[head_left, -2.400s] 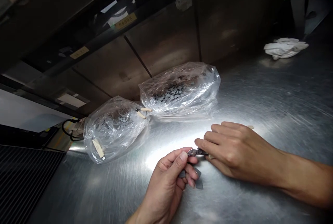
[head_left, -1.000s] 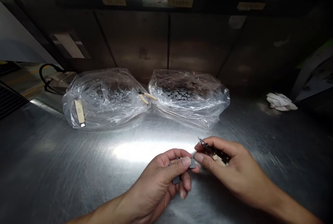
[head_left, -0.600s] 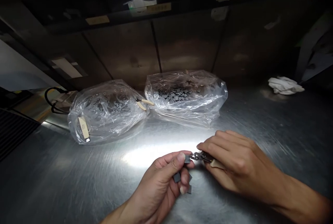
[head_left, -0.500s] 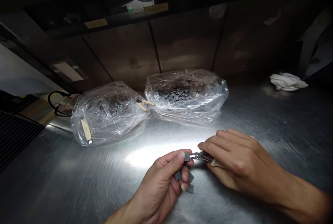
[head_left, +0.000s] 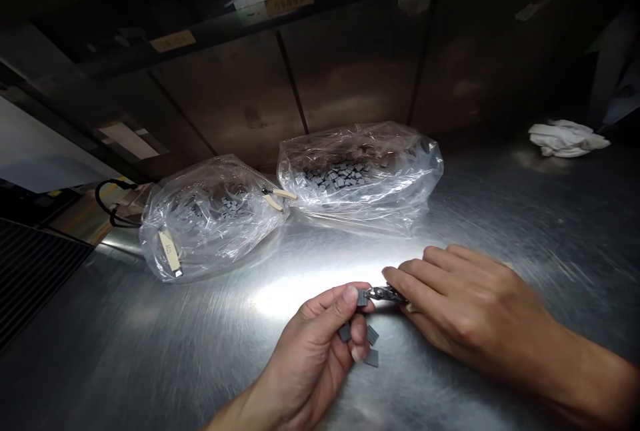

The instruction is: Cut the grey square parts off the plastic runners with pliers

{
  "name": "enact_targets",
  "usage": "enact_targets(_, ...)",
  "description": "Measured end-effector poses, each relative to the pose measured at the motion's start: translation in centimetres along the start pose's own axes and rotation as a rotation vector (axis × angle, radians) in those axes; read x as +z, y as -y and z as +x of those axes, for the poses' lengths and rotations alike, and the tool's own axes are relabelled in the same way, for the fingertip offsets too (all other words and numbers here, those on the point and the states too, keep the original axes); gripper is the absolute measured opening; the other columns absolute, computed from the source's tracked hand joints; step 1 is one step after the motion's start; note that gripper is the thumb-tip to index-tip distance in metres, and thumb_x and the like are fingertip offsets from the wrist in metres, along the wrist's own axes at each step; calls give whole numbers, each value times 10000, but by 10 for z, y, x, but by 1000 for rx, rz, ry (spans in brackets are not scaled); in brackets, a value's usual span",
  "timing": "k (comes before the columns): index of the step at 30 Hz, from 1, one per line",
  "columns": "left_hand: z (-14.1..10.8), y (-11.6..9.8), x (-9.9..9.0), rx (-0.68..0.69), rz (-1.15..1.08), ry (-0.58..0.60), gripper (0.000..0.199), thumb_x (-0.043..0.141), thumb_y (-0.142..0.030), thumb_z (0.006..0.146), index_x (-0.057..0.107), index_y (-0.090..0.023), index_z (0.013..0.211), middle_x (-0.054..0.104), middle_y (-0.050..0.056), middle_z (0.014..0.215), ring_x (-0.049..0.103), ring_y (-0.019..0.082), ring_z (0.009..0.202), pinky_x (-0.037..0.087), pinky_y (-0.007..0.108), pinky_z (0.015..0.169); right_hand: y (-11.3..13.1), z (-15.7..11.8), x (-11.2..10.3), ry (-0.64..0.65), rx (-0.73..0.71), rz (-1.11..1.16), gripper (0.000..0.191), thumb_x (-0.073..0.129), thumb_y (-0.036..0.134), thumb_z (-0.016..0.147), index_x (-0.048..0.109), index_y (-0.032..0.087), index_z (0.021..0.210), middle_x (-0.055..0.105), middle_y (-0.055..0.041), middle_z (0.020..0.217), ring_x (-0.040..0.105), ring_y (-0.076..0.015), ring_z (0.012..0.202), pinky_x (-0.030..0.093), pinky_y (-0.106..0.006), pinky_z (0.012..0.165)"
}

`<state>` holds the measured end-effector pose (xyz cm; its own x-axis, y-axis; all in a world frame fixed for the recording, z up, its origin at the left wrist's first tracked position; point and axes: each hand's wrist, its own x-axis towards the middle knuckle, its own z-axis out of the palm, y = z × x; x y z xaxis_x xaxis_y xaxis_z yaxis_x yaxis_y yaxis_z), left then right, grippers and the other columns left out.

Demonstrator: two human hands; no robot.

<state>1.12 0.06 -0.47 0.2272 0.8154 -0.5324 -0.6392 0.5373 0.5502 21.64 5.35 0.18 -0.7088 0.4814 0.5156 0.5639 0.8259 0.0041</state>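
Note:
My left hand [head_left: 320, 344] pinches a small grey ribbed piece [head_left: 363, 297] between thumb and index finger. Another grey piece [head_left: 345, 332] is tucked in its curled fingers. Two more flat pieces show by the fingertips, one above [head_left: 373, 335] and one below [head_left: 371, 357]; I cannot tell whether they lie on the table or in the hand. My right hand [head_left: 465, 311] is wrapped round a pair of cutting pliers [head_left: 387, 293], its handles mostly hidden. The plier jaws meet the right edge of the pinched piece.
Behind my hands, two clear plastic bags, one on the right [head_left: 360, 204] and one on the left [head_left: 215, 244], hold many grey pieces. Cream-handled pliers [head_left: 280, 197] and a cream cutter [head_left: 170, 253] lie on the left bag. A crumpled white cloth [head_left: 567, 139] sits on the metal table [head_left: 190, 351].
The plier jaws have moved left and closed up against the piece's edge. My left hand keeps its pinch. The view has shifted slightly.

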Motion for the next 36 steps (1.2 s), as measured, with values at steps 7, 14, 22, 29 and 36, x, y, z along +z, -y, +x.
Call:
enact_targets(7, 1, -1, 0, 9, 11, 11, 185, 813, -267, 882, 824, -88, 929, 652, 49, 863, 500, 41, 599, 443, 157, 527, 3, -2, 2, -3, 9, -30, 231, 510, 75, 998, 723, 135, 935, 540, -6, 686, 468, -208, 654, 288, -380, 639)
enact_targets(14, 2, 0, -1, 18, 38, 19, 184, 813, -280, 885, 826, -98, 907, 648, 44, 855, 505, 38, 590, 446, 154, 525, 3, -4, 3, 3, 16, -22, 223, 514, 81, 1000, 733, 124, 1002, 568, -6, 696, 493, -207, 652, 297, -379, 634)
enact_targets(22, 1, -2, 1, 13, 43, 12, 192, 822, -284, 877, 824, -92, 889, 644, 43, 855, 498, 37, 589, 446, 155, 526, 2, -4, 2, 13, 7, -45, 261, 486, 64, 993, 737, 119, 1035, 626, -23, 729, 542, -223, 674, 300, -387, 646)
enact_targets(29, 2, -1, 0, 12, 57, 20, 205, 832, -295, 866, 823, -90, 876, 646, 41, 837, 495, 35, 582, 441, 153, 525, 2, -7, 3, 10, 8, -46, 266, 483, 51, 983, 731, 124, 1044, 625, -17, 725, 540, -213, 661, 305, -386, 640)
enact_targets(36, 0, -2, 0, 20, 44, 0, 169, 797, -252, 895, 818, -88, 929, 644, 38, 855, 496, 37, 590, 444, 153, 524, 1, -9, 7, 6, 29, -2, 228, 516, 71, 986, 717, 123, 1079, 598, 2, 690, 526, -188, 606, 326, -372, 598)
